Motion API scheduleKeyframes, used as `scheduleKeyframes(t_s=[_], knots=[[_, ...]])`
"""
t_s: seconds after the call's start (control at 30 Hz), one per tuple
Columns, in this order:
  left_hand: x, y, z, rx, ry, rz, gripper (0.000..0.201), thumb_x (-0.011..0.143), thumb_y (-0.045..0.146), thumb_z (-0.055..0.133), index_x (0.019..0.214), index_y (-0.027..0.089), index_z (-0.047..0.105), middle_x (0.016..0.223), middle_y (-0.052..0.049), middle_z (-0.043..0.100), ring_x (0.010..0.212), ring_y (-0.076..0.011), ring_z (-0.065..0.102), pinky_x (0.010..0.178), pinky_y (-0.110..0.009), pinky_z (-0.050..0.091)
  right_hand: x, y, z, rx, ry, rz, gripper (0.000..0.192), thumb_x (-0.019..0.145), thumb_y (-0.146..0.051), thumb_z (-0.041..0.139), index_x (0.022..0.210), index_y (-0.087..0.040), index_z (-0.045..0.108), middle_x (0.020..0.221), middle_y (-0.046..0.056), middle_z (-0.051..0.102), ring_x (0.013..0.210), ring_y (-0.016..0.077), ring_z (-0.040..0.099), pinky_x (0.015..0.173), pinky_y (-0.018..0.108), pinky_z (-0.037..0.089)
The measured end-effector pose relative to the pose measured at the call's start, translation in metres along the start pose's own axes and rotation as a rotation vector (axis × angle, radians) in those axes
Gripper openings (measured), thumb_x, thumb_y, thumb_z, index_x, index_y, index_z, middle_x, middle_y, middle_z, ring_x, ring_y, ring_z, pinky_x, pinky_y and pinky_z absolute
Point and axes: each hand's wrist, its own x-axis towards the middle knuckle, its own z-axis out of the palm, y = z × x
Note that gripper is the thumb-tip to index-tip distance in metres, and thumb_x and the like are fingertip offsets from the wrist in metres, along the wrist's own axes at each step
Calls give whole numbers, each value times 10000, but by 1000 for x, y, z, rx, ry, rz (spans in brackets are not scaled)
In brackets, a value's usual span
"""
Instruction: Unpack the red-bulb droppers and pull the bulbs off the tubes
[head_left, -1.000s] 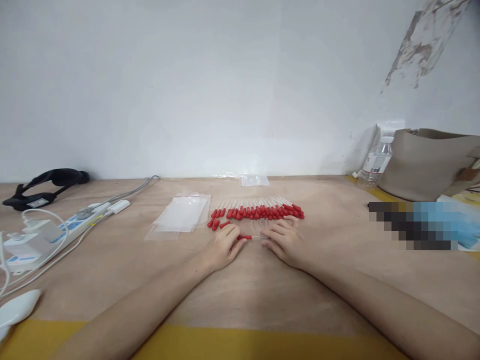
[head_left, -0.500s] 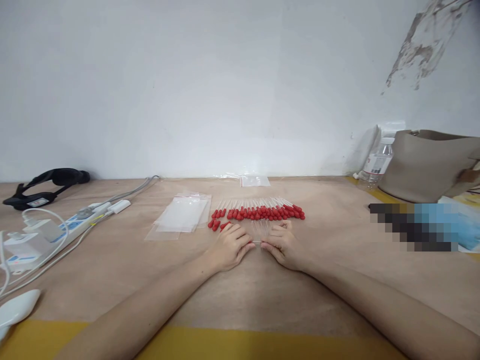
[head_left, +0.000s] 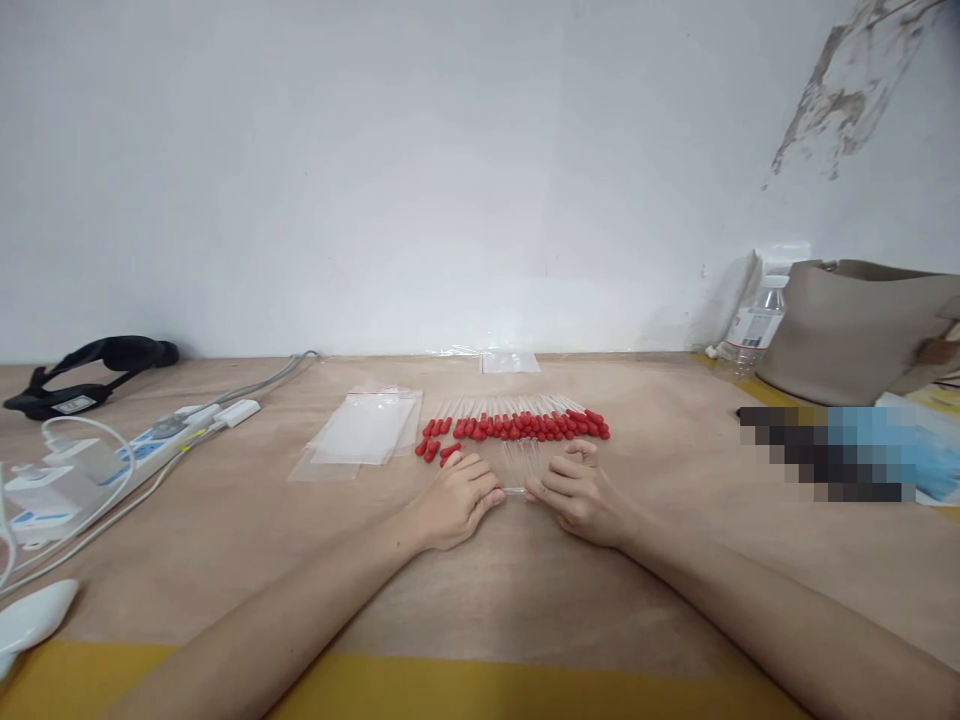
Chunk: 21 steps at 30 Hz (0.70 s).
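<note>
My left hand (head_left: 459, 498) and my right hand (head_left: 579, 492) face each other low over the table, fingers curled and thumbs pinched. Between their fingertips runs a narrow clear piece (head_left: 514, 491), level from side to side; whether it is a glass tube or a bag's edge I cannot tell. Just beyond it lie several thin clear pointed tubes (head_left: 523, 458), partly hidden by my fingers. Behind them stretches a row of droppers with red bulbs (head_left: 525, 425), their tips toward the wall. Loose red bulbs (head_left: 428, 449) lie near my left hand, one partly covered by its fingers.
Clear zip bags (head_left: 367, 428) are stacked at left; another bag (head_left: 510, 363) lies by the wall. Farther left are a power strip (head_left: 142, 455) with cables and a black strap (head_left: 97, 372). A bottle (head_left: 756, 325) and a grey bag (head_left: 855, 330) stand at right.
My right hand has shifted slightly right and the gap between my fingertips is a little wider, showing more of the clear piece. My left hand has dipped slightly toward me.
</note>
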Motion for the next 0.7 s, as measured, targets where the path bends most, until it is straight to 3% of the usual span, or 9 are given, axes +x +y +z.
scheduleKeyframes(t_s=[0.17, 0.3, 0.4, 0.57, 0.7], knots=[[-1, 2, 0, -73, -41, -40, 303, 909, 297, 279, 734, 168, 491, 733, -21, 523, 758, -152, 443, 739, -308, 313, -5, 4, -2, -32, -19, -72, 254, 884, -155, 345, 945, -240, 577, 613, -33, 560, 646, 103, 450, 801, 354, 226], [-6, 1, -2, -126, -41, -64, 321, 910, 296, 265, 709, 170, 480, 707, -18, 520, 745, -152, 446, 749, -313, 323, -10, 10, -8, 25, -61, -50, 293, 888, -165, 314, 982, -273, 570, 625, -35, 567, 635, 101, 464, 783, 344, 238], [-11, -6, -9, -140, 3, -103, 348, 911, 289, 243, 690, 171, 484, 702, -23, 507, 724, -152, 451, 745, -310, 346, -16, 18, -11, 34, -24, 30, 275, 883, -184, 339, 956, -266, 590, 632, -26, 576, 666, 114, 475, 795, 346, 237], [-14, -34, -30, -138, 218, -352, 299, 888, 330, 317, 834, 190, 576, 824, -34, 512, 783, -151, 497, 739, -269, 393, -16, 24, -8, 15, 53, 366, 219, 851, -254, 426, 913, -220, 634, 722, 20, 634, 692, 134, 488, 792, 359, 225], [-19, -67, -38, -2, 343, -640, 286, 845, 344, 379, 900, 185, 610, 822, -47, 515, 801, -174, 525, 745, -277, 405, -10, 19, 0, 53, 33, 491, 242, 831, -212, 419, 922, -217, 643, 708, 18, 643, 678, 131, 504, 783, 345, 226]])
